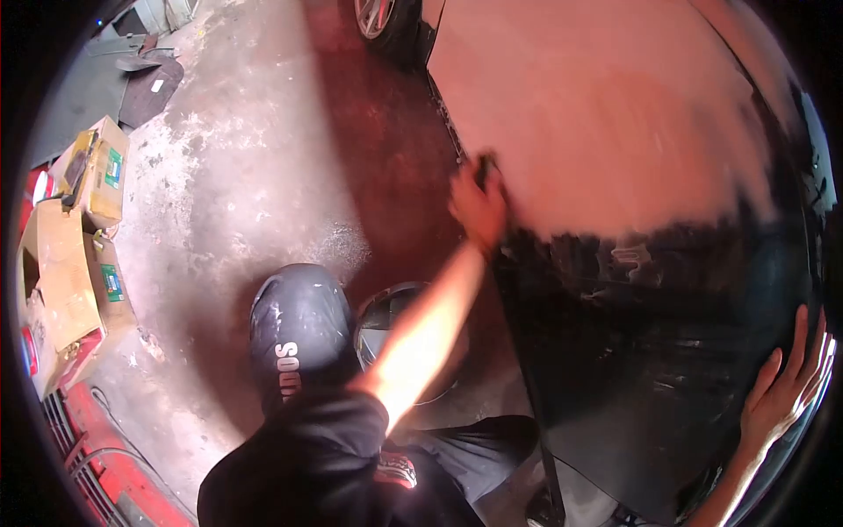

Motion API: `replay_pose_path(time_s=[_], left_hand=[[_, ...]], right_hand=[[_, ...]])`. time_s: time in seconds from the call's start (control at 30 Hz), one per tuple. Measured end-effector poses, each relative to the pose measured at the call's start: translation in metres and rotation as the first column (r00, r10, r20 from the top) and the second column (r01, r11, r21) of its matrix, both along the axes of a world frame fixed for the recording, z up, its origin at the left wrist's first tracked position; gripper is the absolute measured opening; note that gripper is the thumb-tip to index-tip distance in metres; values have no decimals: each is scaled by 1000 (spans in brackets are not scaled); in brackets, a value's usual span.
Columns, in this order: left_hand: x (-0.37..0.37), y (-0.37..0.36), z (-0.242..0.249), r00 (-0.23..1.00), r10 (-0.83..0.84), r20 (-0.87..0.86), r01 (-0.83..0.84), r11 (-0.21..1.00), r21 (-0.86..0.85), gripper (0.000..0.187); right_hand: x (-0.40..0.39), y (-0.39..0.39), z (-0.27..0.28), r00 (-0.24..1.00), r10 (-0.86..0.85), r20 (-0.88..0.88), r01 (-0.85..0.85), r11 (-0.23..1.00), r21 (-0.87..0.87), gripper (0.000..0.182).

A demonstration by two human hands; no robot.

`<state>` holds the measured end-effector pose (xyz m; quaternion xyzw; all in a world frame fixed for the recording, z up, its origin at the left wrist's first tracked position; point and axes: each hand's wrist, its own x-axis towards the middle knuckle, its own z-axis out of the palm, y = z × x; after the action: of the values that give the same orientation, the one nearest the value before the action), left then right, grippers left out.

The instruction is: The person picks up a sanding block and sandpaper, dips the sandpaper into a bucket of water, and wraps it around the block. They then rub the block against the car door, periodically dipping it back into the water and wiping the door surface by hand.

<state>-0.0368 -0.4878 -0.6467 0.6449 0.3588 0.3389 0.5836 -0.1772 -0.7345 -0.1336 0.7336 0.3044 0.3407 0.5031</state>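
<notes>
My left hand is at the lower edge of a car body panel, at the centre of the view. Its fingers curl around a small dark block-like piece, blurred and partly hidden, pressed close to the panel. The panel is dull and pinkish over much of its surface, with a ragged boundary to a glossy black part. Over on the right, my right hand rests against the black bodywork with its fingers spread, holding nothing.
A round bucket stands on the concrete floor, partly behind my left arm and beside my knee. Open cardboard boxes and red metal equipment with a hose line the left side. A car wheel shows at the top.
</notes>
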Motion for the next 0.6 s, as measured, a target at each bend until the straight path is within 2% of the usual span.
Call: replay_pose_path(time_s=[0.07, 0.13, 0.23, 0.3, 0.37, 0.47, 0.53, 0.6], left_hand=[[-70, -80, 26, 994, -46, 96, 43, 999, 30, 54], [-130, -123, 52, 985, -167, 43, 169, 984, -52, 57], [-91, -100, 18, 987, -126, 100, 131, 990, -48, 58], [-33, -33, -1, 996, -86, -40, 83, 995, -58, 57], [-3, 21, 7, 971, -115, -209, 80, 982, -170, 57], [-29, -12, 22, 985, -132, -111, 97, 955, -282, 56], [-81, -90, 28, 994, -78, 70, 87, 989, -122, 57], [-119, -126, 44, 992, -120, 36, 123, 985, -119, 58]], right_hand=[[-1, -6, 0, 999, -34, 31, 34, 999, -3, 50], [-1, -5, 0, 999, -18, 34, 18, 1000, -15, 50], [3, -9, -1, 999, -15, 37, 16, 1000, -18, 51], [4, -17, 3, 997, -71, 34, 71, 997, -8, 51], [3, -32, 4, 987, -155, 28, 156, 988, -1, 51], [4, -36, 4, 982, -171, 83, 174, 984, -37, 51], [4, -30, 1, 987, -117, 108, 124, 990, -66, 51], [5, -33, 0, 992, -75, 101, 84, 992, -89, 51]])
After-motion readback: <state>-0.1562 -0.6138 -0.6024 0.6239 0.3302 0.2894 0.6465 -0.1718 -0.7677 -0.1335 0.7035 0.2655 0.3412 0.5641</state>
